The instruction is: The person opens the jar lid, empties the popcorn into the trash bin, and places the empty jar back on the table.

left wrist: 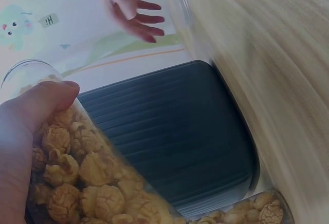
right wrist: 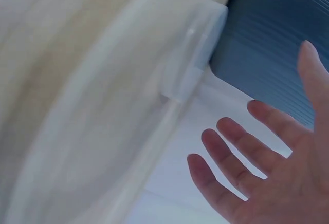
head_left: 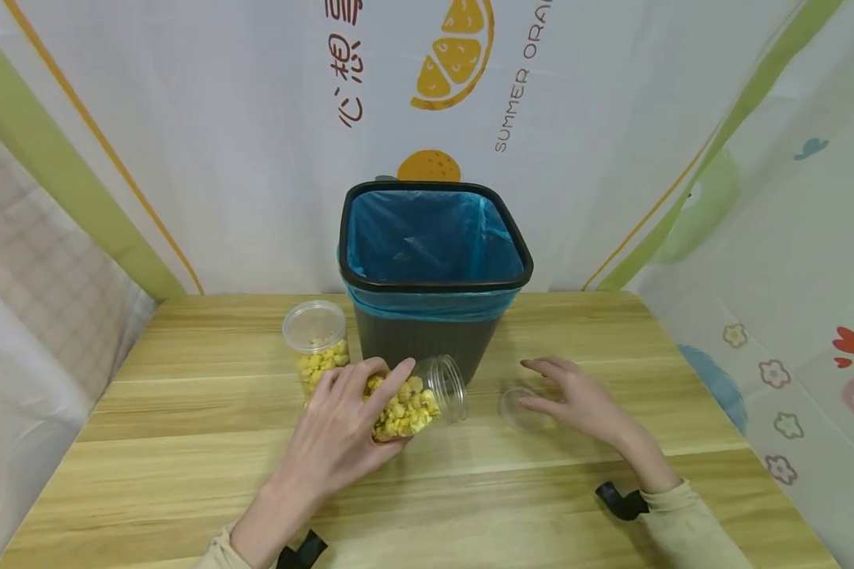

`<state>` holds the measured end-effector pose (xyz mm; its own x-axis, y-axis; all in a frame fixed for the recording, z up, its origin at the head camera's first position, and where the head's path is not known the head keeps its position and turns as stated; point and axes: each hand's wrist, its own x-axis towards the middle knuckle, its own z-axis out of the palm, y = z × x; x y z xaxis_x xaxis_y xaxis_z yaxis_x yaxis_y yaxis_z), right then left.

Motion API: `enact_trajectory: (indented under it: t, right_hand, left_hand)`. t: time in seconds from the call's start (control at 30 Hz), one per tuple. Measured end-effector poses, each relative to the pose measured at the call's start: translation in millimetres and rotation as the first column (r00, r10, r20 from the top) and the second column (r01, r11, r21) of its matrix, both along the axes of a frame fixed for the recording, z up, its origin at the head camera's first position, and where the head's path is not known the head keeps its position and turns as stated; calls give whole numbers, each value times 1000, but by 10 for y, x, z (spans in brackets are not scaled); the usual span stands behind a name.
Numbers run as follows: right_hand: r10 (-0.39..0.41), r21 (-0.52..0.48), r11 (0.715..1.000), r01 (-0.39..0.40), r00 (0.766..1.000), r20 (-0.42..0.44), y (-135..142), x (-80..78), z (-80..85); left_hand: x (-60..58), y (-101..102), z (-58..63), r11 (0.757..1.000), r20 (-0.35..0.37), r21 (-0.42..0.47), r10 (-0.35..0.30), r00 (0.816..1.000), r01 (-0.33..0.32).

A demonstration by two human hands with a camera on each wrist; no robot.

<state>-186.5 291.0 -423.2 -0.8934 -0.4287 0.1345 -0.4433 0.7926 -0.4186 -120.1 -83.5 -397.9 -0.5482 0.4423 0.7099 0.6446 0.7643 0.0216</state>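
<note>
My left hand [head_left: 337, 431] grips a clear plastic jar [head_left: 412, 407] of yellow popcorn. The jar is tipped on its side, its uncapped mouth facing right in front of the bin. In the left wrist view the thumb presses along the jar wall and popcorn [left wrist: 97, 167] shows through it. My right hand [head_left: 583, 399] is over the right part of the table, fingers spread and holding nothing. Below its fingertips a round clear lid [head_left: 513, 409] lies on the wood; the right wrist view shows this lid [right wrist: 193, 54] beside the bin.
A dark bin [head_left: 427, 336] lined with a blue bag [head_left: 412, 237] stands at the table's back middle. Left of it is a second jar [head_left: 320, 359] of popcorn, upright and capped, partly behind my left hand. Printed curtains [head_left: 256, 158] enclose the wooden table [head_left: 185, 442].
</note>
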Motion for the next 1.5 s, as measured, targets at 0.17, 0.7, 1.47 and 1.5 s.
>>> enact_trajectory:
  t: [0.17,0.7,1.47,1.5]
  right_hand:
    - [-35,-87,995,38,999,35,1,-10,105]
    - [-88,-341,937,70,995,-38,-142,-43,521]
    - [-156,-472,878,78,980,-128,-365,-28,798]
    - [-158,-479,874,80,980,-124,-376,-27,809]
  left_hand:
    - [15,2,11,1000,6,0,-1,1000,1]
    - [44,-44,49,1000,1,3,4,1000,-4]
    - [61,-64,185,1000,-19,14,-2,1000,2]
    - [63,-66,194,1000,-21,13,1,1000,0]
